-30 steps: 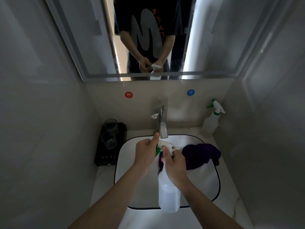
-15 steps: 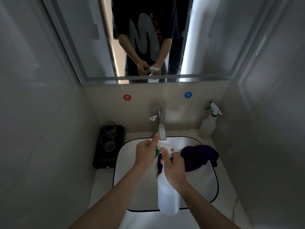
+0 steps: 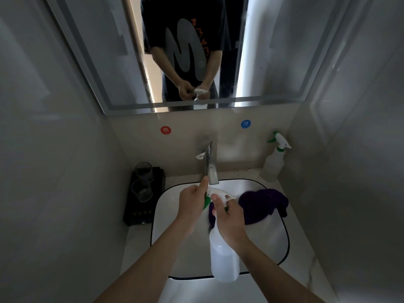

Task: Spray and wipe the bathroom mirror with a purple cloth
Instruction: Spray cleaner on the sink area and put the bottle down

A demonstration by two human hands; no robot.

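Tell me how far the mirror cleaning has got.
Barely started. The spray bottle is picked up: the right hand holds its neck, the left hand is at the nozzle. The purple cloth lies in the sink. Spraying and wiping the mirror both appear left to do.

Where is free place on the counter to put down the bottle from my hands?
Free: the counter's right strip beside the basin, below the second spray bottle; also the front edge. Crowded: the left, with the black tray and glasses; the purple cloth fills the basin's far right.
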